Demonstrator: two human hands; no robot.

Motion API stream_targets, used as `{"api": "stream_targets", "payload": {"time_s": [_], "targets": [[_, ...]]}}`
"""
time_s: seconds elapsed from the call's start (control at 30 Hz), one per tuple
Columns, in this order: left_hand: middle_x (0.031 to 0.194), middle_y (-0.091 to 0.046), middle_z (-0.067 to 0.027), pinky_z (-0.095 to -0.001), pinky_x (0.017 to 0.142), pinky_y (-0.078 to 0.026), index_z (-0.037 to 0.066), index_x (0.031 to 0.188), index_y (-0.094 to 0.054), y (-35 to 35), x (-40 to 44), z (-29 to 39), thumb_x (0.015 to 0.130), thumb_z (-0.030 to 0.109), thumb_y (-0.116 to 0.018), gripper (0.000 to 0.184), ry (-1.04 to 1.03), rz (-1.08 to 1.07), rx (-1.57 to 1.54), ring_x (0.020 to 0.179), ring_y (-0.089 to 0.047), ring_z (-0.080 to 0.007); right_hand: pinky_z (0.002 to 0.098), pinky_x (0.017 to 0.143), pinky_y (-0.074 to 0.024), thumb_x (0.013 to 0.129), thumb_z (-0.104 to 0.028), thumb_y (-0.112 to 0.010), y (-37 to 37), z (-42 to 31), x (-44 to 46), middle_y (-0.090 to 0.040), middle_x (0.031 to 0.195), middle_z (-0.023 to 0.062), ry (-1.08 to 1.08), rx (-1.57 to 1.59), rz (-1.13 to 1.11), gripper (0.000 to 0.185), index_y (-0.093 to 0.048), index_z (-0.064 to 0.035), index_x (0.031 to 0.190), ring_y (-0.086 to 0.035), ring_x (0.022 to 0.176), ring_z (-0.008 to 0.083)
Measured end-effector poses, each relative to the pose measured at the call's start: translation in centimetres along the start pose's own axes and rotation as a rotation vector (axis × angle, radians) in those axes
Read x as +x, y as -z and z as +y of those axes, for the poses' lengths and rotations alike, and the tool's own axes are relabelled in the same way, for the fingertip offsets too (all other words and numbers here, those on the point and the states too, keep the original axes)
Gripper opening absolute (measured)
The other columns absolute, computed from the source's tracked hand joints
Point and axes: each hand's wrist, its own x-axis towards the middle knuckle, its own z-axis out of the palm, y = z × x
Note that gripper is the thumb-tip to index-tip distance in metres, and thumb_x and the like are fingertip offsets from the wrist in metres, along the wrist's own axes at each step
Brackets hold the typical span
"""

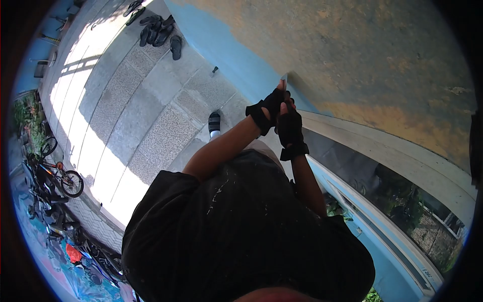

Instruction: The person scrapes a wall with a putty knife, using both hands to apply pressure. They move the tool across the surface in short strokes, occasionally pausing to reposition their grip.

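Both my hands wear black fingerless gloves and are close together against the wall. My left hand [271, 108] is closed, with a finger stretched along a thin flat blade that looks like a scraper [285, 77]. Just below and to the right, my right hand [290, 126] is closed around the lower part of the same tool; its handle is mostly hidden by the fingers. The blade's tip touches the wall [322, 60], where light blue paint [221, 40] borders a patchy brown and grey bare surface.
A pale ledge [372, 133] runs below the wall, above a window opening [362, 166]. Several dark sandals [158, 31] lie on the tiled floor [156, 136], with a small dark object [215, 69] nearby. My sandalled foot [214, 122] stands below. Bicycles [63, 178] are at far left.
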Motion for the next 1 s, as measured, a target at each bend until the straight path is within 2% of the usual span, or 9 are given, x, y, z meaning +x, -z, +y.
{"api": "stream_targets", "payload": {"time_s": [0.17, 0.4, 0.5, 0.57, 0.7, 0.8, 0.83, 0.9, 1.0], "targets": [[0.068, -0.054, -0.0074, -0.0372, 0.065, -0.05, 0.012, 0.067, -0.048, 0.5, 0.4, 0.9, 0.087, 0.069, -0.045, 0.061, -0.024, 0.029, -0.029, 0.067, -0.059, -0.0236, 0.0325, 0.057, -0.0447, 0.099, -0.041, -0.043, -0.8, 0.6, 0.6, -0.062, 0.073, 0.0074, 0.061, -0.117, -0.001, 0.045, -0.056, -0.0041, 0.121, -0.057, 0.06, 0.0163], [0.072, -0.052, -0.0088, -0.0399, 0.067, -0.051, 0.013, 0.071, -0.045, 1.3, 1.1, 2.0, 0.082, 0.075, -0.047, 0.063, -0.092, 0.073, -0.003, 0.075, -0.06, -0.0245, 0.034, 0.067, -0.0478, 0.099, -0.04, -0.042, -1.2, -1.0, 0.9, -0.066, 0.081, 0.0097, 0.043, -0.06, 0.021, 0.045, -0.056, -0.0046, 0.123, -0.063, 0.075, 0.0195], [0.069, -0.054, -0.0077, -0.0361, 0.064, -0.049, 0.012, 0.068, -0.048, 1.3, 0.3, 2.2, 0.086, 0.071, -0.046, 0.062, -0.104, 0.054, 0.035, 0.068, -0.058, -0.0231, 0.0334, 0.07, -0.0477, 0.099, -0.04, -0.042, -1.8, -1.0, 1.1, -0.067, 0.088, 0.0112, 0.085, -0.084, -0.018, 0.045, -0.057, -0.0046, 0.123, -0.063, 0.08, 0.0197], [0.069, -0.054, -0.0076, -0.0359, 0.064, -0.049, 0.012, 0.067, -0.048, 0.8, 0.0, 1.6, 0.085, 0.072, -0.045, 0.062, -0.056, 0.035, 0.039, 0.067, -0.058, -0.0231, 0.0328, 0.076, -0.0475, 0.099, -0.038, -0.043, -1.5, -0.8, 0.0, -0.066, 0.096, 0.0137, -0.07, -0.109, -0.035, 0.044, -0.057, -0.0036, 0.122, -0.063, 0.087, 0.0223], [0.069, -0.054, -0.0071, -0.0349, 0.063, -0.048, 0.013, 0.066, -0.047, 1.0, 0.2, 2.6, 0.084, 0.073, -0.045, 0.063, -0.056, 0.033, 0.037, 0.066, -0.057, -0.0225, 0.0339, 0.077, -0.0477, 0.099, -0.037, -0.043, -1.9, -0.7, 0.8, -0.067, 0.097, 0.0146, -0.057, 0.042, -0.039, 0.044, -0.058, -0.0024, 0.122, -0.064, 0.088, 0.0254], [0.068, -0.054, -0.007, -0.0336, 0.063, -0.048, 0.013, 0.066, -0.047, 1.0, 0.1, 3.0, 0.083, 0.074, -0.046, 0.063, -0.049, 0.074, 0.054, 0.065, -0.057, -0.0219, 0.0307, 0.067, -0.0472, 0.1, -0.037, -0.043, -2.9, -0.6, 1.7, -0.065, 0.087, 0.0092, 0.217, -0.055, 0.072, 0.045, -0.054, -0.0032, 0.127, -0.061, 0.077, 0.0163], [0.069, -0.054, -0.0071, -0.0334, 0.063, -0.048, 0.013, 0.066, -0.047, 1.0, -0.3, 3.1, 0.083, 0.074, -0.046, 0.063, -0.034, 0.04, 0.083, 0.066, -0.058, -0.0218, 0.0307, 0.067, -0.0472, 0.1, -0.037, -0.043, -2.7, -0.5, 1.0, -0.065, 0.087, 0.0092, 0.213, -0.052, 0.07, 0.045, -0.054, -0.0032, 0.127, -0.061, 0.077, 0.0163], [0.069, -0.054, -0.0073, -0.0334, 0.063, -0.048, 0.013, 0.066, -0.047, 1.0, -0.3, 2.5, 0.083, 0.075, -0.044, 0.064, -0.016, -0.001, 0.056, 0.066, -0.057, -0.0215, 0.0302, 0.065, -0.0471, 0.099, -0.038, -0.044, -2.2, -1.0, 0.1, -0.064, 0.083, 0.0089, -0.103, 0.145, -0.009, 0.045, -0.056, -0.0026, 0.124, -0.059, 0.072, 0.0161], [0.069, -0.054, -0.0074, -0.0339, 0.063, -0.048, 0.013, 0.065, -0.047, 1.0, 0.0, 2.9, 0.084, 0.073, -0.044, 0.063, 0.019, 0.077, 0.062, 0.066, -0.057, -0.0214, 0.0311, 0.06, -0.0465, 0.099, -0.039, -0.044, -2.9, -0.4, 0.7, -0.063, 0.079, 0.008, 0.048, 0.017, 0.058, 0.045, -0.057, -0.0028, 0.122, -0.059, 0.067, 0.016]]}}
